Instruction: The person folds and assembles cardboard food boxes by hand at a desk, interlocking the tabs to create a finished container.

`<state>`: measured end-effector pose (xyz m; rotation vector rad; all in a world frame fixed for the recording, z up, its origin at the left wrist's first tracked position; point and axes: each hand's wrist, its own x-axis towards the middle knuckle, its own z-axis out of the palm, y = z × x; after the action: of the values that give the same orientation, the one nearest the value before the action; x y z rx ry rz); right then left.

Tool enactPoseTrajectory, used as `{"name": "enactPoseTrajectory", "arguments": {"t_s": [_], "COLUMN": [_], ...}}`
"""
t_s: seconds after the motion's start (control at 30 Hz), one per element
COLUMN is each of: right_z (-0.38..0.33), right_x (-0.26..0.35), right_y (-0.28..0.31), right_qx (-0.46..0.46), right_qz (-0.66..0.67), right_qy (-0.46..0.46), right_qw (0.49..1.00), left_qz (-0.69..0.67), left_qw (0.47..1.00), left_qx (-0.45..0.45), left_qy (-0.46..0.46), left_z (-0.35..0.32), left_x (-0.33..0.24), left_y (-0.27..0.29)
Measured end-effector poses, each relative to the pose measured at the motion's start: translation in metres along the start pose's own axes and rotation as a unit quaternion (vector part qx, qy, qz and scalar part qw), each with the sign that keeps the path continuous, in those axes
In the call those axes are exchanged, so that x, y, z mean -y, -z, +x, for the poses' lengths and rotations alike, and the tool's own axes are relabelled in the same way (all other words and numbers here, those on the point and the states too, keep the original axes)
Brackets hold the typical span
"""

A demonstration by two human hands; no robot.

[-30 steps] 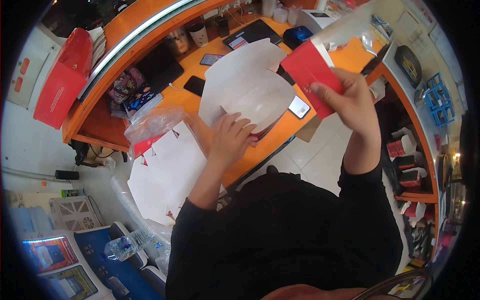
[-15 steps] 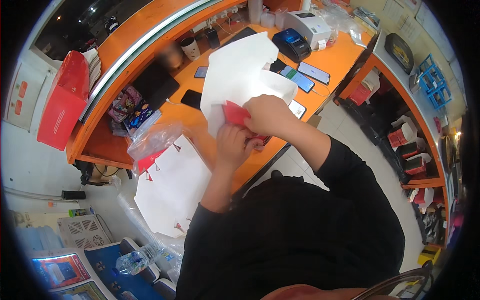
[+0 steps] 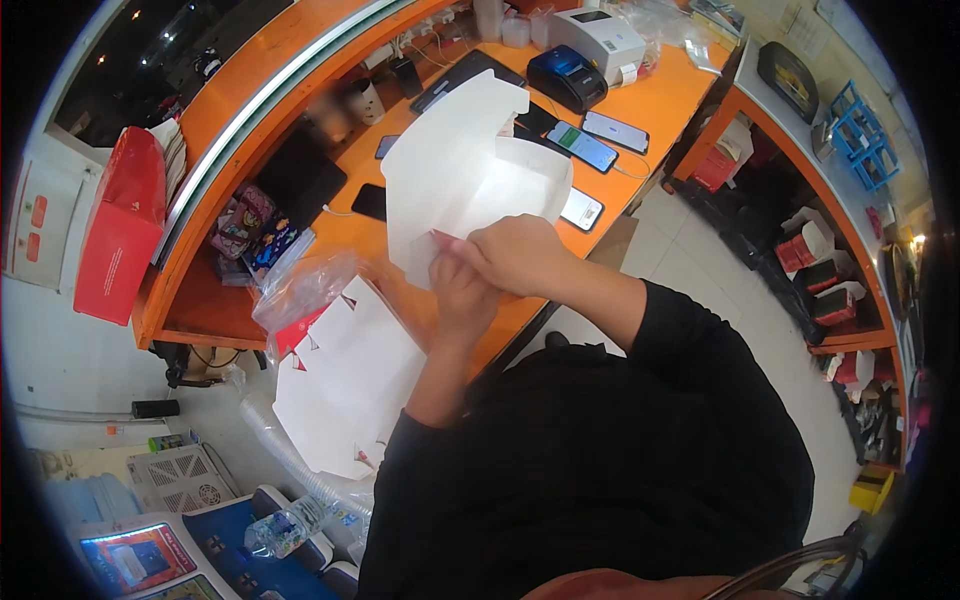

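Over the orange counter, both hands grip the near corner of a half-folded cardboard box (image 3: 440, 160), white inside with a red outer face. One side of it curves up as a wall, while a wide white panel lies spread to the left. My left hand (image 3: 463, 298) is closed on the corner from below. Pressed against it, my right hand (image 3: 525, 255) pinches the same corner, where a small red tip of a flap (image 3: 441, 239) shows. The fingertips partly hide the fold. Nearer and to the left lies a stack of flat white cardboard blanks (image 3: 350, 385).
Several phones lie around the box, one a lit phone (image 3: 583, 146). Farther back stand a dark printer (image 3: 567, 77) and a white printer (image 3: 602, 45). Clear plastic wrap (image 3: 305, 290) bunches by the blanks. A shelf (image 3: 850, 350) with folded red boxes stands right.
The red flap that stood up between my hands is now mostly folded out of sight. My hands have come together at the corner, and the box has shifted slightly left.
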<state>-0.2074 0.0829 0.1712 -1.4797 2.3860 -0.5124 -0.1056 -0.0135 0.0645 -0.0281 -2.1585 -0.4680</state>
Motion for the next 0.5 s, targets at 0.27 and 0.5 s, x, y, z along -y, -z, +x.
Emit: {"name": "enactPoseTrajectory", "arguments": {"t_s": [0.27, 0.5], "right_z": [-0.016, -0.069], "right_x": [-0.009, 0.035], "right_y": [-0.025, 0.065], "right_qx": [-0.257, -0.003], "right_qz": [0.016, 0.575], "right_qy": [0.178, 0.396], "right_qw": [0.95, 0.716], "left_qz": [-0.05, -0.018], "left_qw": [0.998, 0.955], "left_qx": [0.039, 0.266], "left_qy": [0.006, 0.134], "left_z": [0.002, -0.08], "left_x": [-0.005, -0.017], "left_y": [0.01, 0.12]}}
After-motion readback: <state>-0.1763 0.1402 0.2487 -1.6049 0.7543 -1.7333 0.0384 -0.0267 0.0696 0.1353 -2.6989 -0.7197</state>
